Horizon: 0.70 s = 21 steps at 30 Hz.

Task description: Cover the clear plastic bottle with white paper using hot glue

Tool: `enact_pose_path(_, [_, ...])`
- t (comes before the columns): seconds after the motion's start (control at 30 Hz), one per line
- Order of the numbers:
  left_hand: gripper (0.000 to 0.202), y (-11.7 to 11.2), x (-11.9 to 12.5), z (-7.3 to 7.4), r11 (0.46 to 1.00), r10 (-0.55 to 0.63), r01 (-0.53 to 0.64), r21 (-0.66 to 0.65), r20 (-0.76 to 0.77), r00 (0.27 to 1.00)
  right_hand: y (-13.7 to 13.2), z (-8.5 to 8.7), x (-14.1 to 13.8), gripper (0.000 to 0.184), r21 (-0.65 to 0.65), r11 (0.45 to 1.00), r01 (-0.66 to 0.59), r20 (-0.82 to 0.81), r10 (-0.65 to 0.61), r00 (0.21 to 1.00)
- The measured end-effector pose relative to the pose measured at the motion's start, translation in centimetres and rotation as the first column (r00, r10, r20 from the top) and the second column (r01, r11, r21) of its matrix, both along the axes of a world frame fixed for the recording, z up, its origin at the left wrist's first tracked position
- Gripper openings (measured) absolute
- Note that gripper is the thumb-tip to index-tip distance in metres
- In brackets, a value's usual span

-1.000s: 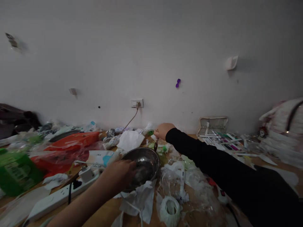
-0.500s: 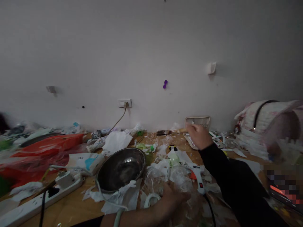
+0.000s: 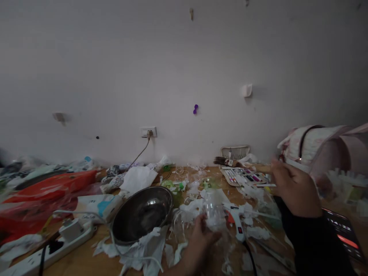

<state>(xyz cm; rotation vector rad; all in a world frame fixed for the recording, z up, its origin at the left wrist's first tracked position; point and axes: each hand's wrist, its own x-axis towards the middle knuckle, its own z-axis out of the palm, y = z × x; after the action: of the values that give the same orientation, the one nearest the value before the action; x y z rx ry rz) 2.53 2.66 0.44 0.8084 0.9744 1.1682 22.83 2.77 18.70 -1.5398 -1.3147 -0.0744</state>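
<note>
While our left hand (image 3: 201, 239) has left the dark round metal bowl (image 3: 142, 214) and now closes its fingers around the clear crumpled plastic bottle (image 3: 214, 212), our right hand (image 3: 293, 189) has pulled back from the far edge of the table and carries a long wooden-handled brush (image 3: 230, 162), held in a closed fist with the bristles pointing left. We judge that the work has moved from the bowl to the bottle, which stands just above our left fingers and to the right of the bowl. Beyond the brush lies an open paint set with coloured tubes (image 3: 244, 177). Just right of the bottle a white glue gun with a red switch (image 3: 236, 222) rests among torn white paper scraps (image 3: 143, 249), which crowd the wooden table (image 3: 77, 260). Far left of our grip a white power strip (image 3: 51, 249) lies, well apart.
</note>
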Motion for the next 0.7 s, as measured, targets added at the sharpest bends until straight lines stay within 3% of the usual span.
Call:
enact_pose_path(0.13, [0.065,0.7,-0.7,-0.9,0.996,0.006,-0.018,0.088,0.127,0.992,-1.0,0.6,0.3,0.041,-0.001,1.000,0.010,-0.050,-0.010,0.999])
enact_pose_path(0.23, [0.063,1.0,-1.1,-0.9,0.994,-0.039,0.020,0.106,0.175,0.984,-0.8,0.4,-0.3,0.040,0.016,1.000,0.003,0.003,-0.003,1.000])
enact_pose_path(0.47, [0.051,-0.6,-1.9,1.6,0.964,-0.227,0.180,0.196,0.253,0.940,0.2,-0.9,-2.2,0.038,-0.026,0.986,-0.167,0.126,0.169,0.977])
enact_pose_path(0.57, [0.053,-1.0,-1.9,2.2,0.963,-0.223,0.170,0.208,0.266,0.938,0.2,-1.0,-2.3,0.039,0.018,0.989,-0.149,0.184,0.143,0.973])
enact_pose_path(0.7, [0.058,-1.0,-2.1,2.1,0.980,-0.132,0.080,0.183,0.293,0.947,0.0,-0.9,-2.1,0.039,0.002,0.986,-0.169,0.260,0.163,0.952])
